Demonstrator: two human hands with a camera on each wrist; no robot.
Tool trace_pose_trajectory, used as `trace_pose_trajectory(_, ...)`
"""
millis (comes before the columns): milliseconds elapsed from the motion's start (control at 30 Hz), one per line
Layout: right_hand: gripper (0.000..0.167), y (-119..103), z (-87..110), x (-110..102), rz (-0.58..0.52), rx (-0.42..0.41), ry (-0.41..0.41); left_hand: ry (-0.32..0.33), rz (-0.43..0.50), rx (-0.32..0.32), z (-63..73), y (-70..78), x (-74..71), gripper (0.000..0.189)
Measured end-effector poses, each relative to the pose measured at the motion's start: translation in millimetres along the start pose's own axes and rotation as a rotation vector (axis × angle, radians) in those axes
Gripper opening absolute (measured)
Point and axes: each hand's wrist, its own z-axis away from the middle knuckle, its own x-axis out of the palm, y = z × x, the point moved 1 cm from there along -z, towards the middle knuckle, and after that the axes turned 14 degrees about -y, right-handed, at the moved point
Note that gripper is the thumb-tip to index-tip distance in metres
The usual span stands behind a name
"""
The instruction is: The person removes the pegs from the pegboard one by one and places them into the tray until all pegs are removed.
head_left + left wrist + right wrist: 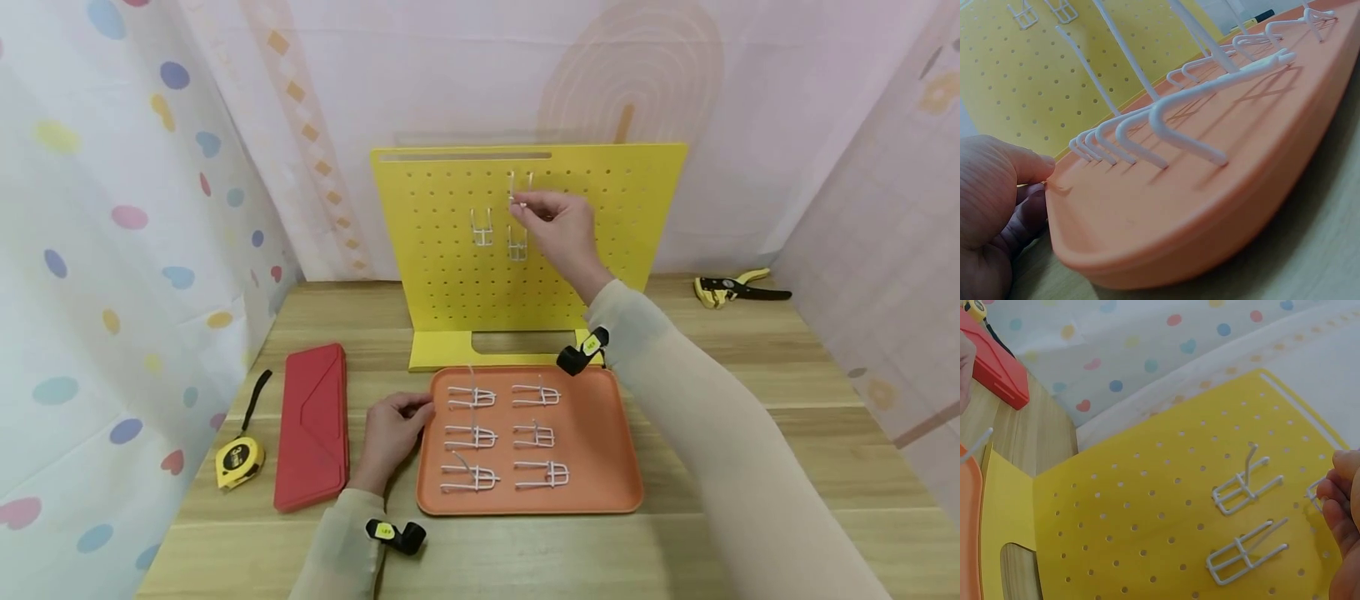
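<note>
My right hand [558, 229] pinches a white wire pegboard hook [522, 202] against the upper middle of a yellow pegboard [450, 292]. Fingers partly cover that hook, also in the right wrist view, so whether its ends sit in holes I cannot tell. Two similar hooks hang on the board: one to the left [482, 229] and another just below the hand [517, 246]. My left hand [390, 437] holds the left rim of an orange tray [592, 492], thumb at the top edge in the left wrist view. Several white hooks [472, 477] lie in the tray in two columns.
Left of the tray lie a red case [311, 425] and a yellow tape measure [238, 461] with a black strap. A yellow and black wire stripper [738, 287] rests at the back right. Patterned curtains [135, 250] stand behind and beside the wooden table [720, 358].
</note>
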Motion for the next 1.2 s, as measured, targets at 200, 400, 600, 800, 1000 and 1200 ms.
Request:
trace_pose_trajectory(200, 0.02, -20, 30.1, -15, 0.028, -0.094, -0.016, -0.003, 0.012, -0.005, -0.4, 0.5, 0.9, 0.015)
trace_pose_trajectory(400, 0.019, -17, 63.5, -32, 0.067, -0.086, -0.044, 0.01, 0.008, 0.004, -0.3, 0.2, 0.3, 0.014)
trace_pose_trajectory(600, 0.018, 0, 97.9, -47, 0.056, -0.064, -0.065, 0.01, -0.007, 0.002, -0.6, -1.3, 0.3, 0.014)
trace_pose_trajectory(800, 0.017, 14, 126.8, -54, 0.068, -0.033, -0.083, 0.015, 0.018, -0.008, -1.0, -2.4, -0.5, 0.014)
trace_pose_trajectory(1000, 0.017, 29, 148.7, -56, 0.087, -0.01, -0.081, 0.01, 0.037, -0.028, -1.1, -4.5, 0.2, 0.012)
trace_pose_trajectory(1200, 0.016, 38, 167.3, -52, 0.139, 0.01, -0.053, 0.013, 0.043, -0.017, -0.9, -1.3, 0.8, 0.012)
